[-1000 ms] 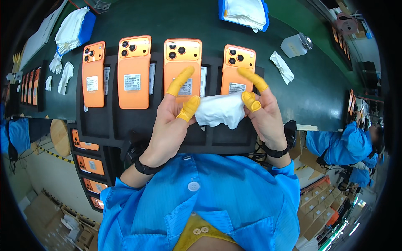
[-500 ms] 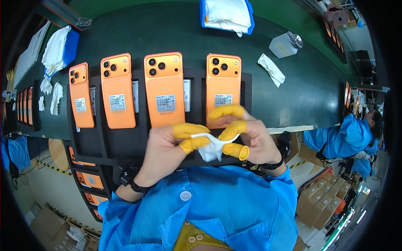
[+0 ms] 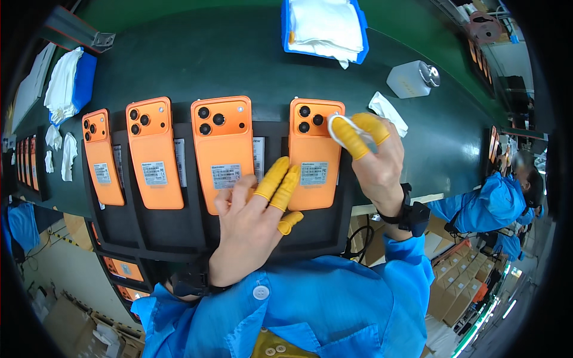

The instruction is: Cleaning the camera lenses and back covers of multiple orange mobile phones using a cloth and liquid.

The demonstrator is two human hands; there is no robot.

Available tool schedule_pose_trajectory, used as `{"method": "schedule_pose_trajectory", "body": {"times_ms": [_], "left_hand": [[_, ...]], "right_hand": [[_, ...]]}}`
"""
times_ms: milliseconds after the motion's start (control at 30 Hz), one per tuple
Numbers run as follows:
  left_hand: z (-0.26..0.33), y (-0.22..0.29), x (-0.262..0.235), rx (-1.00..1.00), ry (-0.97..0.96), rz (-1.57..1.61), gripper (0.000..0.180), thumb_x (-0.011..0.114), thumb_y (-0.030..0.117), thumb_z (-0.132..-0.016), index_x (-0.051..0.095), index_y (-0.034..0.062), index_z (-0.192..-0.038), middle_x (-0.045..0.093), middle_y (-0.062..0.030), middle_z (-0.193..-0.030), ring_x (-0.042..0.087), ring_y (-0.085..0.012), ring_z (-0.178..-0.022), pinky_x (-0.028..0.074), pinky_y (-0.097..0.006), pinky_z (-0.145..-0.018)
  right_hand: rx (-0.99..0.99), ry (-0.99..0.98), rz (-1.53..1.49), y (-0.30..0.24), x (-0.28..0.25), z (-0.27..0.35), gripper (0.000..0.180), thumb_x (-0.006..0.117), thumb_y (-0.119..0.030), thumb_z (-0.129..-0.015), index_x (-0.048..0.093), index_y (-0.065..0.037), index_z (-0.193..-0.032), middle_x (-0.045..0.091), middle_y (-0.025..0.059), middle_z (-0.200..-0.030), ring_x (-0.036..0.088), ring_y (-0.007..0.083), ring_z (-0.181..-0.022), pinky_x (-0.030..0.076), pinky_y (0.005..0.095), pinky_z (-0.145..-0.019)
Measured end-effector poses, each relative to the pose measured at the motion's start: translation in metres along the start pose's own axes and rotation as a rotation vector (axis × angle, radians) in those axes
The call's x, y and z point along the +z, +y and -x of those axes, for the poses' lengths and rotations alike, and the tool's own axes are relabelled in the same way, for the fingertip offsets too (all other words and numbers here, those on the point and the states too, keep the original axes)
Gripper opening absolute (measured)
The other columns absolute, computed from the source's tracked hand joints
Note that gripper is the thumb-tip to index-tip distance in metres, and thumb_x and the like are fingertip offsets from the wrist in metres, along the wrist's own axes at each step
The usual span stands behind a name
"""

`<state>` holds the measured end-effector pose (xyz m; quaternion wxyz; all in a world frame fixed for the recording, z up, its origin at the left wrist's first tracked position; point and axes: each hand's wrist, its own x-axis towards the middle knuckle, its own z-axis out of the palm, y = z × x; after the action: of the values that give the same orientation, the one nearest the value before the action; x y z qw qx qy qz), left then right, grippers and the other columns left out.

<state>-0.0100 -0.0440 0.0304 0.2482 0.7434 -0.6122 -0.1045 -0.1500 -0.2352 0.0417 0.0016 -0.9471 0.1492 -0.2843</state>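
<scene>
An orange smartphone (image 3: 315, 149) lies back up at the right end of a black tray (image 3: 271, 238), its cameras at the far end. My right hand (image 3: 379, 164), in yellow finger cots, pinches a folded white cloth (image 3: 336, 132) against the camera area's right edge. Stretched out beside the phone's left edge is my left hand (image 3: 253, 224), two yellow-capped fingertips at that edge and the thumb near its lower corner. It holds nothing. Part of that hand covers the lower right corner of another orange smartphone (image 3: 218, 158). Two more phones (image 3: 149, 158) (image 3: 102, 155) lie further left.
A blue bin (image 3: 364, 45) of white cloths stands at the back, another blue bin (image 3: 85, 77) at the left. A white bottle (image 3: 409, 80) with a metal top and a loose white cloth (image 3: 388, 113) are at the right. A person in blue (image 3: 486, 200) sits beyond.
My hands have parted. The right one carried the cloth up to the phone's camera area; the left let go of the cloth and came down beside the phone. The view has shifted slightly.
</scene>
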Motion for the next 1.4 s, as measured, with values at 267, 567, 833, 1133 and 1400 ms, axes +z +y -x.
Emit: {"method": "schedule_pose_trajectory", "body": {"times_ms": [267,567,833,1133,1400], "left_hand": [[0.001,0.001,0.005,0.027,-0.067,-0.108,0.058,0.075,0.036,-0.072,0.063,0.0069,-0.121,0.058,0.0005,-0.127,0.045,-0.0224,-0.11,0.023,-0.041,-0.084],[0.001,0.004,0.005,0.023,-0.038,-0.109,0.055,0.075,0.035,-0.072,0.065,0.006,-0.117,0.059,0.0005,-0.125,0.045,-0.0214,-0.108,0.023,-0.041,-0.084],[-0.002,0.005,0.005,0.027,-0.026,-0.085,0.054,0.075,0.035,-0.071,0.066,0.0062,-0.116,0.058,0.0015,-0.127,0.045,-0.0217,-0.107,0.023,-0.04,-0.084],[-0.002,0.005,0.006,0.013,-0.033,-0.075,0.053,0.076,0.035,-0.069,0.067,0.0077,-0.114,0.058,0.0024,-0.128,0.045,-0.0222,-0.108,0.024,-0.041,-0.084],[-0.002,0.004,0.008,0.015,-0.028,-0.065,0.054,0.077,0.033,-0.068,0.067,0.0072,-0.113,0.059,0.0022,-0.125,0.045,-0.0229,-0.108,0.025,-0.041,-0.085]], "right_hand": [[-0.178,-0.055,0.071,-0.002,0.017,-0.02,0.04,0.066,-0.012,-0.056,0.071,-0.003,-0.095,0.059,0.0111,-0.098,0.058,0.0265,-0.086,0.047,0.0354,-0.069],[-0.13,-0.051,0.085,-0.009,0.017,-0.015,0.044,0.065,-0.012,-0.058,0.07,-0.002,-0.101,0.06,0.0106,-0.099,0.058,0.0241,-0.081,0.045,0.0346,-0.067],[-0.122,-0.028,0.158,-0.015,0.019,-0.015,0.04,0.063,-0.013,-0.06,0.07,-0.003,-0.098,0.06,0.0091,-0.098,0.056,0.0238,-0.081,0.042,0.0365,-0.073],[-0.106,-0.03,0.181,-0.021,0.018,-0.01,0.038,0.062,-0.014,-0.061,0.07,-0.002,-0.096,0.061,0.0089,-0.099,0.057,0.0228,-0.082,0.04,0.037,-0.073],[-0.056,-0.005,0.192,-0.019,0.023,-0.011,0.037,0.062,-0.013,-0.06,0.07,-0.002,-0.095,0.061,0.0092,-0.099,0.057,0.023,-0.083,0.039,0.0372,-0.075]]}}
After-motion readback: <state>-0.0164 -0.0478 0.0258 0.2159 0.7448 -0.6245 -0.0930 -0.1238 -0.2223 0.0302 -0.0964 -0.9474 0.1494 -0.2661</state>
